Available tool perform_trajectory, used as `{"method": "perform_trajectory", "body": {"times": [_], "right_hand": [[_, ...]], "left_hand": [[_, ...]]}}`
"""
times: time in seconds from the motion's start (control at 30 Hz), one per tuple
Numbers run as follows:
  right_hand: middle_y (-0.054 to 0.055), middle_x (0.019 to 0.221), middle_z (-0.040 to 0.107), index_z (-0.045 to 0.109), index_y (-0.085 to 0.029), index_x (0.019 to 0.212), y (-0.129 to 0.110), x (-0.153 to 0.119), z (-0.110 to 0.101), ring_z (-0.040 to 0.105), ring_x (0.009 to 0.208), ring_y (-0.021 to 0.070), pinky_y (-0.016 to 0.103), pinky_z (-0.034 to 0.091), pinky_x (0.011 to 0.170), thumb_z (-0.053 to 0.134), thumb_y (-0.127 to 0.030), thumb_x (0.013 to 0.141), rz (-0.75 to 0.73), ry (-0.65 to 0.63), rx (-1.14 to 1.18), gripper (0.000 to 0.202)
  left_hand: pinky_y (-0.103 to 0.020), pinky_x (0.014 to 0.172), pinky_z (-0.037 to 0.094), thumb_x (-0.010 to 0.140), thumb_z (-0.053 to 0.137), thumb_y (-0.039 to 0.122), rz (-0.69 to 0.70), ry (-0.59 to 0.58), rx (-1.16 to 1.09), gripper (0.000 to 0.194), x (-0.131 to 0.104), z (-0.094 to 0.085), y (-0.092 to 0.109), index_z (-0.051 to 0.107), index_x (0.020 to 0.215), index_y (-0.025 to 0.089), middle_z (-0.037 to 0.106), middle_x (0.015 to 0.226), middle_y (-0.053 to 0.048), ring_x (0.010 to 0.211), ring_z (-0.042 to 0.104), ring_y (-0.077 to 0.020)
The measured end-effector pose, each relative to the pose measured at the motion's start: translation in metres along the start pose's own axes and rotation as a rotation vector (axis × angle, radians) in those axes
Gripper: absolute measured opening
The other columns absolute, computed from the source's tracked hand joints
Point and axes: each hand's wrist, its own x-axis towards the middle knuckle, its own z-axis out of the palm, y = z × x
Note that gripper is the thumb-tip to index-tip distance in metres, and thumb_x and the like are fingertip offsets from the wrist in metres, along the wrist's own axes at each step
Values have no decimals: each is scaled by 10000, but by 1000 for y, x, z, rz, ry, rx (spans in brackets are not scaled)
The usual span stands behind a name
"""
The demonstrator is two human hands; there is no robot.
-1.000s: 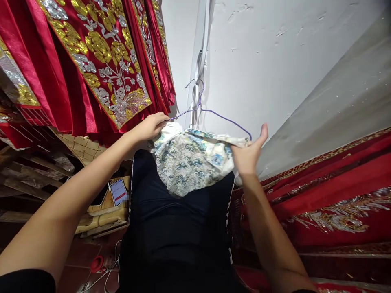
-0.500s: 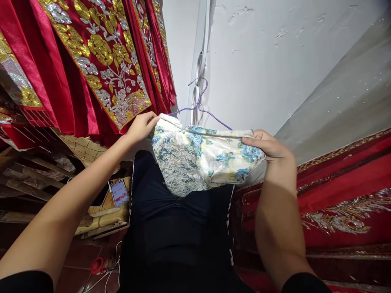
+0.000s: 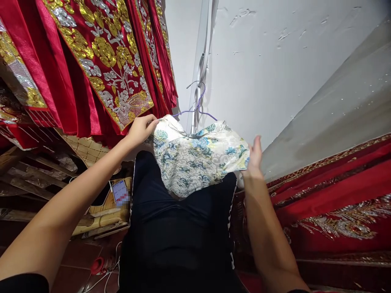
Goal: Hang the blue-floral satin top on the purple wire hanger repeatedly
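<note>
A white garment with blue flowers [image 3: 195,158] hangs on a purple hanger [image 3: 198,110] in front of me. My left hand [image 3: 141,129] pinches its left shoulder near the hanger's end. Beside the garment's right sleeve edge is my right hand [image 3: 255,156], fingers stretched upward and slightly blurred. It touches or lies just behind that edge; I cannot tell which. Dark cloth with a white scalloped edge [image 3: 180,228] spreads below the floral part. Whether both belong to one garment is unclear.
Red costumes with gold and silver embroidery [image 3: 106,61] hang at upper left. More red beaded cloth [image 3: 336,219] lies at right, near a grey sheer cover [image 3: 336,97]. A phone [image 3: 120,192] rests on a wooden chair [image 3: 104,219]. White cables [image 3: 106,276] run along the floor.
My right hand has released its hold on the garment's right shoulder and moved left and slightly down, fingers now upright. That shoulder now drapes over the hanger. My left hand keeps its place.
</note>
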Motion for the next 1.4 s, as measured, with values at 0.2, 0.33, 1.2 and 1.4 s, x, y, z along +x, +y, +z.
{"method": "perform_trajectory", "body": {"times": [0.2, 0.33, 1.2, 1.4], "right_hand": [[42, 717, 712, 737, -199, 869, -36, 3, -21, 692, 683, 230, 327, 552, 572, 790, -483, 758, 207, -24, 413, 309], [28, 662, 684, 732, -175, 852, -71, -24, -28, 623, 550, 169, 268, 472, 479, 767, -379, 803, 143, 150, 509, 213], [48, 869, 739, 754, -182, 889, -44, 12, 31, 670, 792, 194, 289, 512, 706, 761, -506, 800, 98, -212, 394, 336], [77, 825, 724, 713, -206, 882, -28, 75, 17, 712, 879, 283, 383, 577, 724, 762, -610, 734, 73, 63, 406, 433]], "left_hand": [[-410, 932, 426, 927, 572, 360, 82, 273, -79, 184, 29, 4, 16, 675, 902, 210, 658, 951, -81, 976, 568, -245], [-453, 991, 396, 931, 607, 467, 115, 283, -296, 257, 34, 5, 64, 661, 948, 216, 631, 1029, -81, 1061, 535, -256], [-313, 763, 505, 916, 587, 410, -42, -37, -61, 285, -23, -47, 65, 720, 1017, 179, 735, 933, -52, 808, 649, -190], [-430, 1071, 436, 957, 563, 327, 203, 189, 19, 292, -4, -20, 53, 612, 1219, 207, 627, 1293, -102, 1226, 561, -243]]}}
